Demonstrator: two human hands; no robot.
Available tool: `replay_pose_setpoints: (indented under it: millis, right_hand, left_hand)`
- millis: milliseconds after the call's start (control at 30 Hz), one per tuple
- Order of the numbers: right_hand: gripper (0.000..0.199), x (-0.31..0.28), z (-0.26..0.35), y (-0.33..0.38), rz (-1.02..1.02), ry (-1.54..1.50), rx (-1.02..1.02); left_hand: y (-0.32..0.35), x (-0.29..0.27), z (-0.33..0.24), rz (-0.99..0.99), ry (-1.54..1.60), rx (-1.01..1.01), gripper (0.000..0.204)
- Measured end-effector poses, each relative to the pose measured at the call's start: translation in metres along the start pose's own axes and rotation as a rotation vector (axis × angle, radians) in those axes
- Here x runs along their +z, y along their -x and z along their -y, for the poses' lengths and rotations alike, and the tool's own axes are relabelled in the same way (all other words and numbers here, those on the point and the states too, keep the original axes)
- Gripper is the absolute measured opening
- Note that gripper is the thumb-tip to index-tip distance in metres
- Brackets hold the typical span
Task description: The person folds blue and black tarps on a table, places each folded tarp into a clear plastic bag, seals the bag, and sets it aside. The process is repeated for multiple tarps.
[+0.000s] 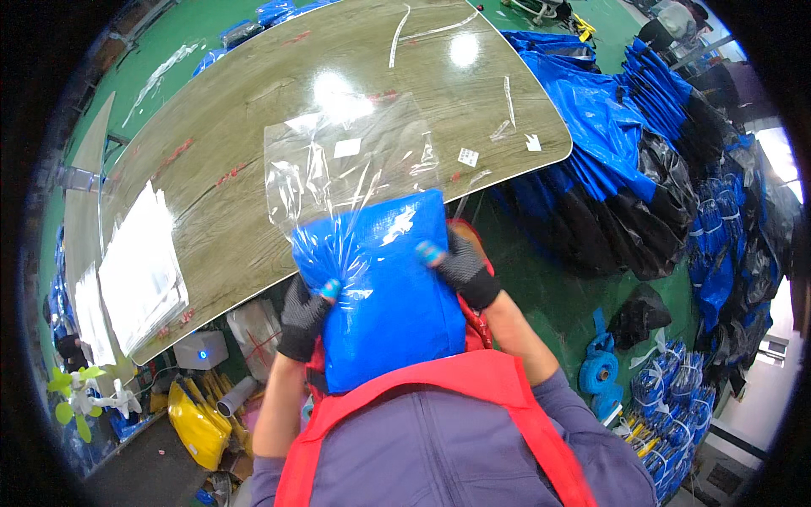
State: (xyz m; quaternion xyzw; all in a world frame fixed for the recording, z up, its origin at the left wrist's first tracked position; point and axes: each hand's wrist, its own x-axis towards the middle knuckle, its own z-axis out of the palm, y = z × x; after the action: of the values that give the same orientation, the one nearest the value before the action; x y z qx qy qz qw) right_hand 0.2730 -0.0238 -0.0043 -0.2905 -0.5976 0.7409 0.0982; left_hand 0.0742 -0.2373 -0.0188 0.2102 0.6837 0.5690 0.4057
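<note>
A folded blue tarp (393, 313) rests against my front at the table's near edge, inside a clear plastic bag (283, 182). The bag's loose end spreads out over the tabletop, beyond the tarp. My left hand (306, 317), in a dark fingerless-tip glove with blue on the thumb, grips the left side of the bundle. On the opposite side my right hand (463, 269), gloved the same way, holds the upper right edge, thumb on top. The fingers beneath the bundle are hidden.
Wood-look table (228, 245) ahead carries a stack of clear bags (148, 270), a small printed label (468, 157) and strips of tape scrap. Blue and black tarps (600, 144) heap on the right. Tied blue bundles (667, 389) and blue tape rolls (600, 372) lie lower right; yellow folded sheets (198, 422) lower left.
</note>
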Motion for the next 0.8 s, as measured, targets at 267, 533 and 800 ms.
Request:
replay_pose_setpoints:
  millis: [267, 533, 800]
  right_hand:
    - [0.097, 0.003, 0.000, 0.053, 0.258, 0.224, 0.046]
    - [0.071, -0.001, 0.006, 0.035, 0.289, 0.171, 0.320]
    - [0.077, -0.011, 0.028, 0.007, 0.158, -0.032, 0.216]
  left_hand:
    - [0.079, -0.009, 0.040, 0.073, -0.001, 0.035, 0.081]
    - [0.028, -0.004, 0.004, -0.015, 0.198, -0.325, 0.071]
    - [0.020, 0.019, -0.018, 0.074, 0.261, -0.359, 0.086]
